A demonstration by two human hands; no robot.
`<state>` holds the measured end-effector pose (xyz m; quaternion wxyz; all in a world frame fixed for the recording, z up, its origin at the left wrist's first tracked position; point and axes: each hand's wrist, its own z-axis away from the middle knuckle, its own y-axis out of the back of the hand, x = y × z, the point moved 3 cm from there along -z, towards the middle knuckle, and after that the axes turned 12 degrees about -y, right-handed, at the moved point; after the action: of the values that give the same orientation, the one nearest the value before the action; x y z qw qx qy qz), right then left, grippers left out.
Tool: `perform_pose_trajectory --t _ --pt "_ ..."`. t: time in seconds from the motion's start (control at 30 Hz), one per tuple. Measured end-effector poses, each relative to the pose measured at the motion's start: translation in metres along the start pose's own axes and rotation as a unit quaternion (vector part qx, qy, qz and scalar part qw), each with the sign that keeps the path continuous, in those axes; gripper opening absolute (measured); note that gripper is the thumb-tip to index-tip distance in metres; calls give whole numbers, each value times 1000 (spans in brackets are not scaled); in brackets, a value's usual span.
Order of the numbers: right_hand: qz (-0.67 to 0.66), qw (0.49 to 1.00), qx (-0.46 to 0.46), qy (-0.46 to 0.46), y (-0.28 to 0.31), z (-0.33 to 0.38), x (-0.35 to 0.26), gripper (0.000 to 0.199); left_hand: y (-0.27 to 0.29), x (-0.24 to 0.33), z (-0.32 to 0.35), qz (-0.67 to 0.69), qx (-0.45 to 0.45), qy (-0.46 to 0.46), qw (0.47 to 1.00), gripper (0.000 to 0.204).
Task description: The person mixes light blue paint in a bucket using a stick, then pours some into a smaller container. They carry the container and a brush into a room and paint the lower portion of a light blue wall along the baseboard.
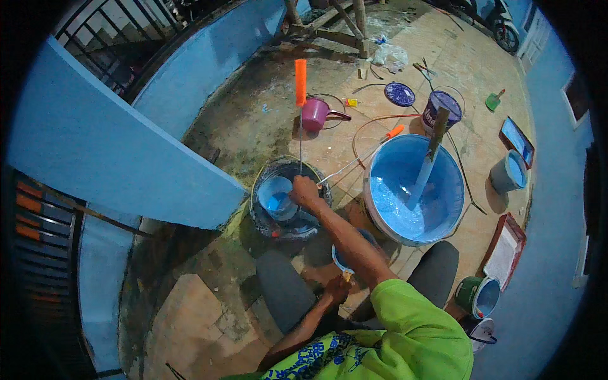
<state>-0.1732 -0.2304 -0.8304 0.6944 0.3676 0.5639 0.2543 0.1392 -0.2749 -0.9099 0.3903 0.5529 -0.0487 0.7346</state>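
Note:
My right hand (305,193) is closed round the lower end of a thin metal rod, part of a paint roller frame whose orange handle (301,83) points up and away from me. Beneath that hand, a small light-blue pail (277,197) with blue liquid in it sits inside a wide dark bucket (253,212). My left hand (339,289) is low between my knees, its fingers closed at a small tan piece I cannot make out. Just beyond it is a round blue-rimmed container (342,261), partly hidden by my right forearm.
A big tub (380,166) of light-blue paint holds a stirring stick (437,134). A second orange-handled roller frame (395,132) leans there. Around lie a purple dipper (315,115), a purple pail (433,114), its lid (399,94), paint trays (505,252) and a green can (467,295).

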Motion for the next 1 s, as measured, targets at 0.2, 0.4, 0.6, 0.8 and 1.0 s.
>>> perform_pose_trajectory --t 0.2,0.4,0.6,0.8,1.0 --pt "-93 990 -99 24 65 -21 -9 27 25 52 22 326 25 91 941 20" --pt "-66 994 -46 77 109 -28 -17 25 41 95 15 365 30 115 924 21" --pt "-166 980 -48 100 186 -11 -21 27 57 116 26 378 43 67 922 16" --pt "-265 955 -49 120 317 22 3 19 71 130 41 378 64 46 922 18" --pt "-191 973 60 114 375 45 38 16 90 153 37 386 70 10 920 18"
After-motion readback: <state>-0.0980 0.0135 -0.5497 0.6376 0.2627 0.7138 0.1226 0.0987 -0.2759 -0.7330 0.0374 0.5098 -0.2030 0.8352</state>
